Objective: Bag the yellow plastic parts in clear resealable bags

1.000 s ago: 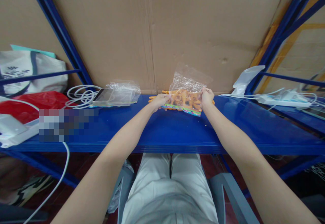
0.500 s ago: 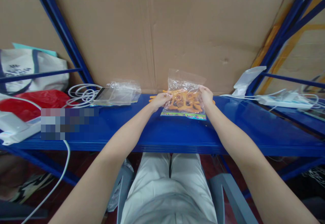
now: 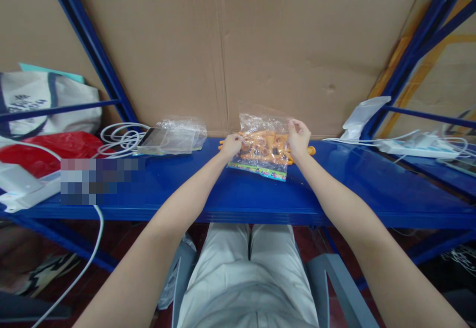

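Observation:
A clear plastic bag (image 3: 262,168) with a colourful printed strip along its near edge lies over several orange plastic pieces (image 3: 275,142). Some orange ends stick out past the bag on both sides, and I cannot tell whether any pieces are inside it. At the bag's left edge, my left hand (image 3: 232,144) is closed, pinching the plastic. My right hand (image 3: 298,137) pinches the bag's right edge between thumb and fingers, just above the orange pieces.
On the blue table (image 3: 253,201), a stack of clear bags (image 3: 171,140) lies to the left beside a coiled white cable (image 3: 122,139). A red bag (image 3: 55,149) is farther left. White power strips (image 3: 416,147) sit at right. Cardboard (image 3: 223,55) stands behind.
The clear bag has shifted left and slightly toward me, uncovering more orange pieces at right. My right hand has moved a little left and up with the bag's edge.

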Tool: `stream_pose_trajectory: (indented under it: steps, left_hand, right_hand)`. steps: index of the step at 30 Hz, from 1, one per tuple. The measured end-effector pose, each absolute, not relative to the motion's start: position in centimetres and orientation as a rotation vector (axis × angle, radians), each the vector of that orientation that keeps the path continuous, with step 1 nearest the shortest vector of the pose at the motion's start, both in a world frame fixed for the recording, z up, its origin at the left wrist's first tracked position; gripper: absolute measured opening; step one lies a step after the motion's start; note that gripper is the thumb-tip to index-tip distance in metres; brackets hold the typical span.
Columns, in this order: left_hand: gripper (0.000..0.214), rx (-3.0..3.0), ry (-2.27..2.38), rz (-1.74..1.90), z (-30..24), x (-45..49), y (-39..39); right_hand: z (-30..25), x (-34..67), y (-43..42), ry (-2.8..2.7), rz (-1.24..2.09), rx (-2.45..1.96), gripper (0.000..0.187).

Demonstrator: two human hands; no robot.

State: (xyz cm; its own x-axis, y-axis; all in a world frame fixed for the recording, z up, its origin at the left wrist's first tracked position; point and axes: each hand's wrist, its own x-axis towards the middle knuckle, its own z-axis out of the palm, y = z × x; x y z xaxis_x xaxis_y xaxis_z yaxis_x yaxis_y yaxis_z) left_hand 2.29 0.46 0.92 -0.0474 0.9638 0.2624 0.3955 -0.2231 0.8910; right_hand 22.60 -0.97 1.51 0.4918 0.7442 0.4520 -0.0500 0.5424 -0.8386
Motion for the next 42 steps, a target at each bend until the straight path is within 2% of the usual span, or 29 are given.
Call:
stream_pose_trajectory:
  steps: [5,12,16,29,36,42]
  left_hand:
    - [0.025,1.833,1.485,1.526,1.0,1.5,1.5]
    - [0.022,1.825,1.440,1.568,0.9,2.0,1.8]
    - [0.022,1.823,1.399,1.586,0.7,1.9,1.8]
    - [0.024,1.801,1.447,1.703,1.3,1.5,1.1]
    - [0.023,1.731,1.343,1.646,1.3,2.0,1.6]
    - [0.029,1.676,1.213,1.674,1.3,2.2,1.9]
  right_hand:
    - [1.4,21.7,-1.2,-0.953,0.463,-0.851,0.019]
    - [0.8,22.7,-0.1,-0.882,0.557,-0.888,0.030]
    - [0.8,22.8,-0.1,-0.876,0.628,-0.883,0.028]
    - [0.7,22.2,-0.1,-0.902,0.510,-0.873,0.027]
    - [1.2,22.6,-0.2,-0.822,0.607,-0.868,0.016]
    - [1.7,23.3,-0.3,-0.786,0.761,-0.898,0.017]
